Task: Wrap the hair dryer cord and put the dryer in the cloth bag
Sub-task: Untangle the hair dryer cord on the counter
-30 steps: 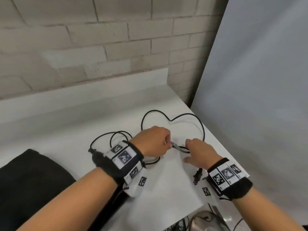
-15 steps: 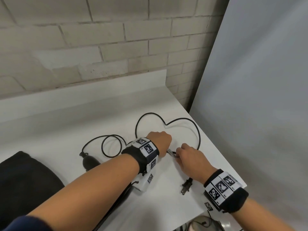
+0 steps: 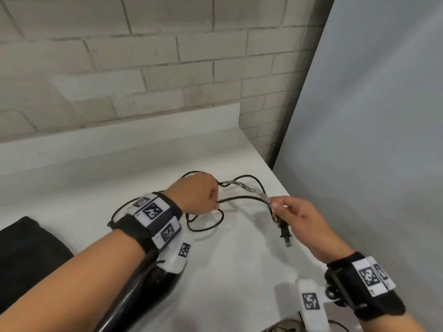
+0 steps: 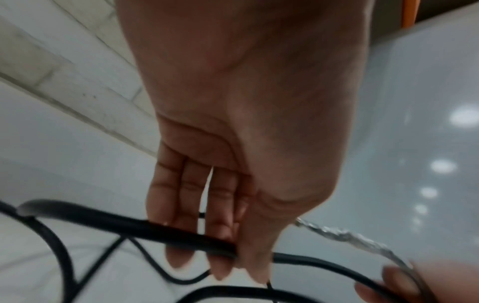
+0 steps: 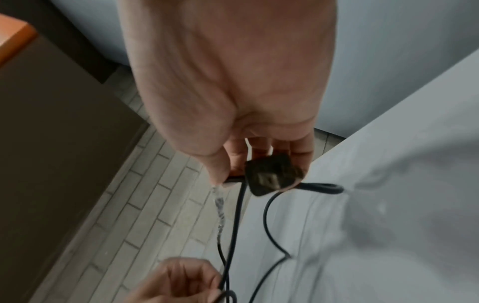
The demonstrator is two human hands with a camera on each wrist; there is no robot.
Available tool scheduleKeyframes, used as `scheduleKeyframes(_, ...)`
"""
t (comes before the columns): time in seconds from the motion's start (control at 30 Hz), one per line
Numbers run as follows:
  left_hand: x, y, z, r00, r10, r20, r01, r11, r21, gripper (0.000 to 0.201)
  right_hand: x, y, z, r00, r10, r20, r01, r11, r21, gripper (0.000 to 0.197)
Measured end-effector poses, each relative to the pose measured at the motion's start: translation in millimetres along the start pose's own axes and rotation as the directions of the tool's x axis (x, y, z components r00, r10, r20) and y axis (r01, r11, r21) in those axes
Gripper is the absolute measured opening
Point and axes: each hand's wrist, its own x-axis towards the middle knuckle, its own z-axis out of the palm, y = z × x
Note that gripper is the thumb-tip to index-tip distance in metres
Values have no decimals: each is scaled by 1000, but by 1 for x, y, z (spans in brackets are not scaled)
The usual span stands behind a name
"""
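Note:
The black cord [image 3: 239,198] lies in loops on the white table [image 3: 239,271]. My left hand [image 3: 213,200] grips a bundle of its strands, fingers curled round the cord [image 4: 194,239]. My right hand [image 3: 278,209] is raised to the right; it holds the plug [image 3: 284,233] [image 5: 274,176] and pinches the end of a clear crinkled strip [image 3: 244,186] [image 4: 344,237] that runs between both hands. The glossy black dryer body [image 3: 148,279] lies under my left forearm, mostly hidden. The black cloth bag [image 3: 28,255] lies flat at the left.
A brick wall [image 3: 167,68] and a low white backsplash [image 3: 119,140] close off the back. The table's right edge [image 3: 275,180] runs beside a grey panel [image 3: 371,140]. Some cables and a round object [image 3: 287,325] show past the near edge.
Both hands have risen from the table with the cord. My right hand has drawn away to the right, stretching the clear strip and lifting the plug off the surface.

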Motion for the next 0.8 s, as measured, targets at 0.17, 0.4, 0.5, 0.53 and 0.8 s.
scheduleKeyframes(0.17,-14,-16,-11,997,-67,-31,53,943,-328,20,-1,-10,3,1000,20,-14,-18,991,130,18)
scheduleKeyframes(0.4,-12,-4,5,941,-228,-249,99,892,-441,22,-7,-13,48,982,-186,-14,185,981,-62,12)
scheduleKeyframes(0.5,-12,-11,5,932,-267,-247,128,876,-464,20,-8,-15,53,986,-164,-41,160,983,-86,12)
scheduleKeyframes(0.53,-14,-14,4,931,-272,-243,137,879,-457,18,-8,-16,52,987,-152,-51,147,986,-83,13)
scheduleKeyframes(0.8,-31,-31,-3,929,-265,-258,134,891,-434,25,-11,-20,42,998,-51,-20,52,997,49,18)
